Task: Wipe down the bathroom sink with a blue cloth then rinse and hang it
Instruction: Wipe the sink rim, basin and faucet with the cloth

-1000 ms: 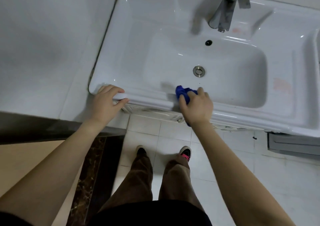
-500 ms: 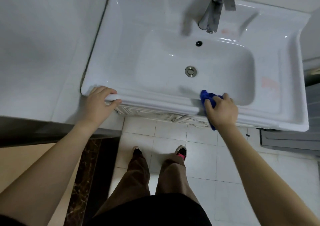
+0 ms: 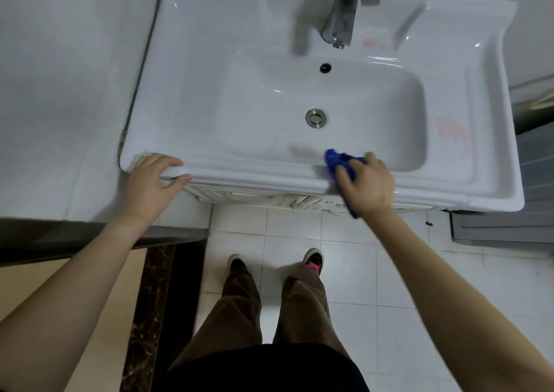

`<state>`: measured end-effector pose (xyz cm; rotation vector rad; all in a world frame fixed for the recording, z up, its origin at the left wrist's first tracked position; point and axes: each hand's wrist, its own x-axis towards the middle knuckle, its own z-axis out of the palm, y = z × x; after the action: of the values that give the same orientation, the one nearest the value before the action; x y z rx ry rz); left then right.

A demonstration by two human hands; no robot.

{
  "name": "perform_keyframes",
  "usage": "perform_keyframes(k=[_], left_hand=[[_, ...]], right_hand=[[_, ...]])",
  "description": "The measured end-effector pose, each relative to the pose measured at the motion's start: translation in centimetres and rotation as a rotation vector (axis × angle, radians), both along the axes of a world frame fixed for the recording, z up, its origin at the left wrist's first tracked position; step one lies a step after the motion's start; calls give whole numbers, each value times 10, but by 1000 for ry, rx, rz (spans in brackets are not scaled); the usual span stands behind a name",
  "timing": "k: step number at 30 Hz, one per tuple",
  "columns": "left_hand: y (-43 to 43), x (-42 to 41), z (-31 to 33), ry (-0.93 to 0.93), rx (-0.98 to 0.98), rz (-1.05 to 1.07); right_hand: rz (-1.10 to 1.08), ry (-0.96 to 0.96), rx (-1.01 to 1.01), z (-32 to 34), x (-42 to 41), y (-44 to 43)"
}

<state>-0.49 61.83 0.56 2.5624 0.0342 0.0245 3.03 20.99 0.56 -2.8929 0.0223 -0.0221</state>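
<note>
Sink, white glazed ceramic, rectangular, with a stepped front rim and faint pink stains on the right ledge. Left hand: grips the front left corner, fingers on top, thumb beneath the rim. Right hand: well apart from the left, fingers curled over a bunched deep-blue fabric cloth, pressing it to the front rim right of centre. Tap, grey metal, rear ledge. Cloth: creased, mostly covered, one end showing under the wrist. Drain plug, round steel, basin centre.
</note>
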Motion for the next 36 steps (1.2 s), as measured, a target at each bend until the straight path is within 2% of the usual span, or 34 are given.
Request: perform_keyframes(k=[3, 7, 10, 13, 15, 18, 21, 23, 26, 29, 31, 33, 36], left_hand=[[-1, 0, 1, 27, 45, -9], [-18, 5, 8, 91, 144, 60], [-85, 14, 17, -18, 99, -52], [-179, 19, 7, 63, -74, -208], [-220, 16, -6, 79, -14, -257], [-232, 13, -20, -16, 93, -211], [-231, 14, -25, -63, 63, -157], [-234, 15, -25, -70, 51, -142], [-236, 14, -26, -88, 33, -138], [-237, 15, -27, -77, 37, -117], [-240, 17, -23, -59, 15, -107], [-242, 18, -20, -46, -27, -77], [-243, 20, -17, -35, -53, -37]], right_hand=[[-37, -4, -17, -2, -1, -39], [-43, -34, -14, -4, -1, -39], [-73, -40, -4, -4, -1, -30], [-21, -42, 24, -6, 1, 3], [49, -32, 33, -7, 2, 6], [37, -24, 8, -7, 0, -51], [-101, -7, -41, 5, -5, -132], [-149, 3, -40, 10, -7, -152], [-111, -34, -27, 4, -4, -106], [68, -4, 54, -2, 2, -25], [151, 35, 94, 1, 6, -17], [147, 30, 88, 2, 4, -58], [-16, 32, -31, 7, -4, -164]])
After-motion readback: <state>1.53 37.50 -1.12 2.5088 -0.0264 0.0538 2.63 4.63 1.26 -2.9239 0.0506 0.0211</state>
